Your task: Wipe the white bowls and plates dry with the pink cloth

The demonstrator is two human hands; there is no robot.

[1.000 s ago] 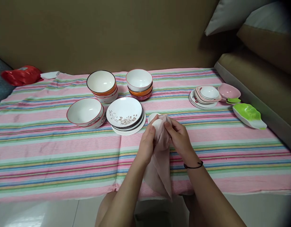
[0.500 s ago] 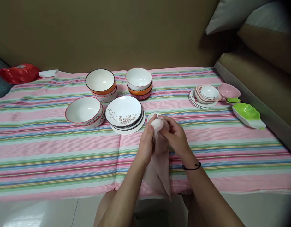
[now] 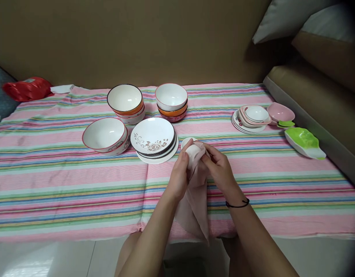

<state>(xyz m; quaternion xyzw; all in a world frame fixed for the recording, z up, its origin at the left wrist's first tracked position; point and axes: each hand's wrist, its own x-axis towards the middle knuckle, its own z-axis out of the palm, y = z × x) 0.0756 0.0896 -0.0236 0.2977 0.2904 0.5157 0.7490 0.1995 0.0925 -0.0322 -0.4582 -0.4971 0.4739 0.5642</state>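
Both hands meet over the striped cloth just right of a stack of flowered plates (image 3: 153, 139). My left hand (image 3: 180, 174) grips a small white cup (image 3: 188, 145), its rim peeking out above the fingers. My right hand (image 3: 219, 170) presses a pale pink cloth (image 3: 195, 200) around the cup. The cloth hangs down between my forearms past the table's front edge. Most of the cup is hidden by the cloth and fingers.
A red-rimmed bowl (image 3: 104, 134) sits left of the plates. Two bowl stacks (image 3: 124, 101) (image 3: 171, 98) stand behind. Small saucers (image 3: 251, 117), a pink dish (image 3: 280, 112) and a green leaf dish (image 3: 303, 141) lie at the right. A red bag (image 3: 26, 88) is far left; cushions rise at right.
My right hand has shifted the cloth slightly over the cup; the fingers turned a little. The view drifted slightly. Nothing else moved.
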